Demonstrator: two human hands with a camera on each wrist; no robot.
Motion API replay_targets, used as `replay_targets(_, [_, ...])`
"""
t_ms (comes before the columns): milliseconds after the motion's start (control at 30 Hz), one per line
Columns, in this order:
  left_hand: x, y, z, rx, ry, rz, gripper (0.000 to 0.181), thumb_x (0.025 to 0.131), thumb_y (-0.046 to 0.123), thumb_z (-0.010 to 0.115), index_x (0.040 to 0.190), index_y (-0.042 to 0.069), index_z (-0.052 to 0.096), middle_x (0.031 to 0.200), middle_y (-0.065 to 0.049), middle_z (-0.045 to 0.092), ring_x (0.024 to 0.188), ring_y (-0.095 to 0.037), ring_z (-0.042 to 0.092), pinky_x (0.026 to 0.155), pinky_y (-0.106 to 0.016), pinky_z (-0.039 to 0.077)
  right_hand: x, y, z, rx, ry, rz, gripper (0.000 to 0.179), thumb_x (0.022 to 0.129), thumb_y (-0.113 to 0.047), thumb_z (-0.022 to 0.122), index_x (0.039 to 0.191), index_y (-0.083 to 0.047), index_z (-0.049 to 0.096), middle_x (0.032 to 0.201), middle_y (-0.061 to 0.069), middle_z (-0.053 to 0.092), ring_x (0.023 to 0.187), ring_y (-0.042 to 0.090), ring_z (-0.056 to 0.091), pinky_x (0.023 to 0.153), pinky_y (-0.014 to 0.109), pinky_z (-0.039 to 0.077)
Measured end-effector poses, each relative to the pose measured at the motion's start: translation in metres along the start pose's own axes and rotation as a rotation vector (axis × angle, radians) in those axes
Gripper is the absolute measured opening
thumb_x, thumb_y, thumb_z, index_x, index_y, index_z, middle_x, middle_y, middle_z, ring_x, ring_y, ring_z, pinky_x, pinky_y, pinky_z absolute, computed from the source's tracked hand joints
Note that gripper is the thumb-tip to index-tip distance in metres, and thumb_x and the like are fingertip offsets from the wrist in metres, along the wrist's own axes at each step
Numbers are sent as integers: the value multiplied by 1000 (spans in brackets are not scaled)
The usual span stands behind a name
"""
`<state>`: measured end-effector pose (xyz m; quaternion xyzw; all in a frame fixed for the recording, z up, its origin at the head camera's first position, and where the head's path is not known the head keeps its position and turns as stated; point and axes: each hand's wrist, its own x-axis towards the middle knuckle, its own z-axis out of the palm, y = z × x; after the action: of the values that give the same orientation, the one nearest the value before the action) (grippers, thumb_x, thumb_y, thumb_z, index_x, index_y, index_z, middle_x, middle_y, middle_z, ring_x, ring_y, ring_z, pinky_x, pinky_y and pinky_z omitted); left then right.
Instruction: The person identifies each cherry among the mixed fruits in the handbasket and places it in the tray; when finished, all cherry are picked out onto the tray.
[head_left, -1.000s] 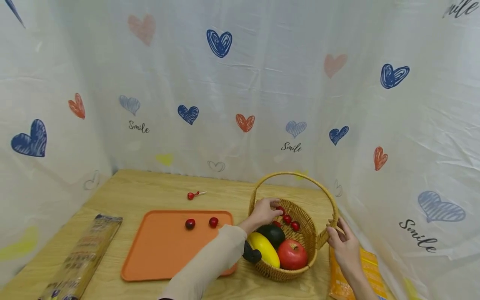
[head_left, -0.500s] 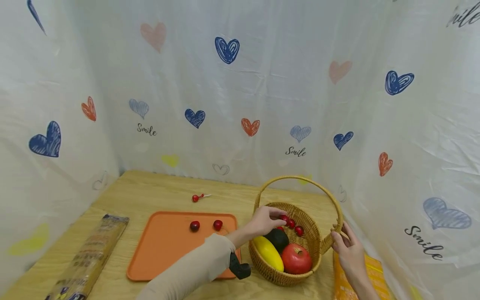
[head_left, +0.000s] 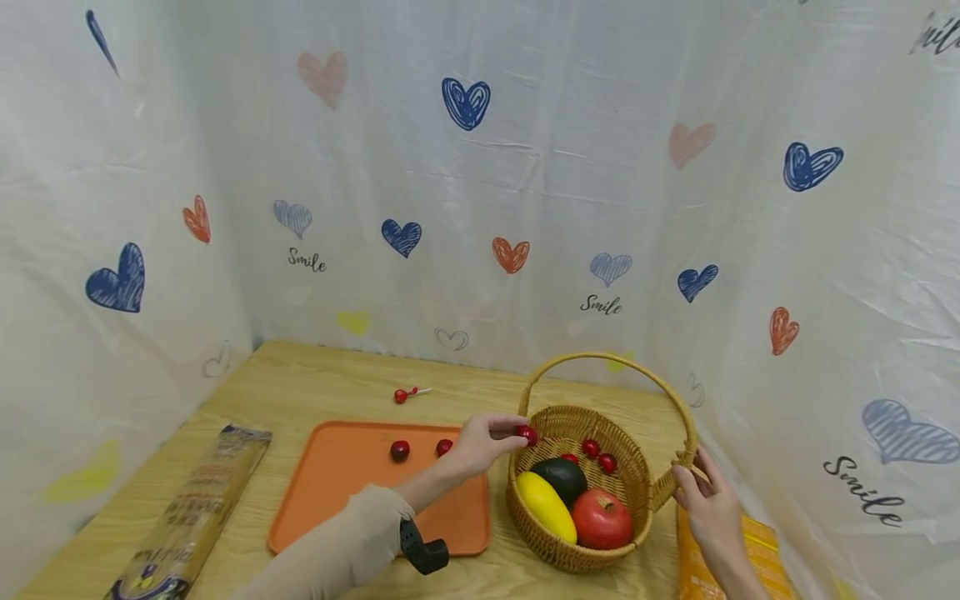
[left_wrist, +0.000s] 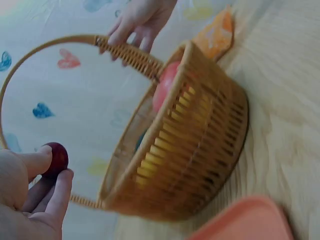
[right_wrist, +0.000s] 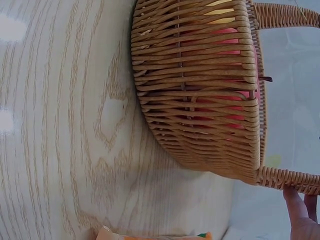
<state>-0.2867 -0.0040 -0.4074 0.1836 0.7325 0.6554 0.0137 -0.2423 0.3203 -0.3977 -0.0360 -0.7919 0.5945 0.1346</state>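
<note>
My left hand (head_left: 480,443) pinches a dark red cherry (left_wrist: 56,160) between thumb and fingertips, just above the left rim of the wicker basket (head_left: 551,546). On the right, my right hand (head_left: 708,504) grips the lower part of the basket's arched handle (head_left: 686,433). Inside the basket lie a yellow mango-like fruit (head_left: 545,505), a dark green avocado (head_left: 562,477), a red pomegranate (head_left: 602,518) and several small cherries (head_left: 591,448). Two more cherries are on the orange tray (head_left: 330,475): one (head_left: 400,451) in plain view, the other (head_left: 444,447) close to my left hand.
Behind the tray lies a red lollipop-like item (head_left: 402,395) with a white stick. A long printed packet (head_left: 195,508) rests at the left, and an orange packet (head_left: 757,550) is right of the basket. A heart-patterned curtain (head_left: 450,183) surrounds the table.
My left hand has lifted a cherry from inside the basket and moved left, to the basket's rim near the tray. My right hand keeps its hold on the handle. The head view has shifted slightly.
</note>
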Motion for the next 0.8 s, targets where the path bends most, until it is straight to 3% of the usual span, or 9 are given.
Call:
replay_targets(200, [-5, -13, -31, -14, 49, -15, 36, 90, 12, 66, 124, 2, 62, 116, -14, 64, 102, -23, 62, 83, -32, 52, 0, 0, -1, -23, 15, 17, 65, 99, -29, 49, 152, -9, 17, 134, 6, 34, 95, -20, 45, 74, 11, 48])
replay_targets(400, [-15, -22, -56, -25, 99, -30, 38, 90, 12, 66, 126, 1, 60, 117, -16, 63, 104, -25, 62, 84, -35, 52, 0, 1, 0, -6, 7, 12, 66, 98, -29, 50, 152, -9, 18, 134, 6, 34, 96, -19, 47, 74, 12, 48])
replay_targets(633, [-30, -36, -95, 52, 263, -68, 34, 87, 12, 69, 120, 5, 66, 111, -14, 66, 99, -24, 64, 82, -34, 52, -1, 2, 0, -14, 10, -5, 64, 98, -31, 51, 151, -8, 22, 132, 6, 35, 97, -18, 47, 73, 12, 48])
replay_targets(800, [-45, -44, -124, 97, 333, -109, 36, 87, 13, 69, 121, 5, 65, 113, -13, 65, 103, -26, 62, 84, -35, 52, -1, 0, 2, -22, 10, -20, 62, 98, -30, 50, 150, -7, 25, 131, 6, 36, 97, -18, 48, 72, 12, 49])
